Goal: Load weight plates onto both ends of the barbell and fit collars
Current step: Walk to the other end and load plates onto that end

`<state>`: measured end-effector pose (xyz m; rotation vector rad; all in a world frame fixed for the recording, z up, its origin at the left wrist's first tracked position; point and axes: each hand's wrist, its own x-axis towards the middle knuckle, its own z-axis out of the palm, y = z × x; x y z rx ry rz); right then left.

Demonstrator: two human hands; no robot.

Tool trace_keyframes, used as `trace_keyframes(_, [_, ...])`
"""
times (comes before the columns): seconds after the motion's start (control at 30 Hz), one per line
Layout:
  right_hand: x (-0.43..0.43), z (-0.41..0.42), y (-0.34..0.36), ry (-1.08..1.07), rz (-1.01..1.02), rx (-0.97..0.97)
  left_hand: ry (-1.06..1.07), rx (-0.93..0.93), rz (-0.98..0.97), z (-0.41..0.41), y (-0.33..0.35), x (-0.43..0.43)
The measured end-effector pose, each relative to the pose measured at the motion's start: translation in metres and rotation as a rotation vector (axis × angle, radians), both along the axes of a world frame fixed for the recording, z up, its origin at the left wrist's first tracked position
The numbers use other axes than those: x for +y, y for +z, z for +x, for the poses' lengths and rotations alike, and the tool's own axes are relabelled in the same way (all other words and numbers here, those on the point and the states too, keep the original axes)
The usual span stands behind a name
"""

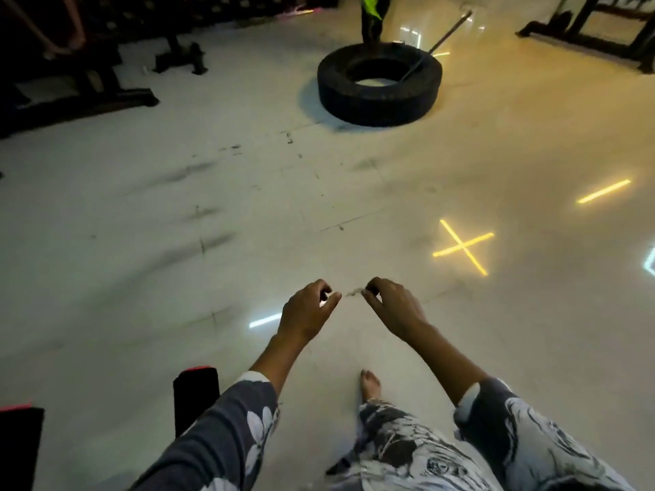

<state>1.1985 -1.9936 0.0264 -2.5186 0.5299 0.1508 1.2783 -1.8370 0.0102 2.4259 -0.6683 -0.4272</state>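
Both hands are out in front over the pale floor (248, 207): left hand (307, 310) and right hand (393, 306) each curled loosely, fingertips pinched, maybe on something tiny, can't tell what. No barbell or plates in sight, just a big tire (379, 85) lying far off.

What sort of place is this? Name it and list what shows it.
Probably a gym floor: a large black rubber tyre lies flat on the pale glossy tiled floor, a long thin metal bar leans into it, and dark metal equipment frames line the edges.
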Motion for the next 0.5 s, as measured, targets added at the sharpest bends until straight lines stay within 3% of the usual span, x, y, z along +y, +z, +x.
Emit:
trace_keyframes(0.23, [-0.013, 0.228, 0.008, 0.286, 0.036, 0.014, 0.330, 0.043, 0.040, 0.176, 0.004, 0.003])
trace_keyframes(0.5, [0.071, 0.495, -0.002, 0.634, 0.044, -0.016, 0.705, 0.019, 0.004, 0.387, -0.017, 0.085])
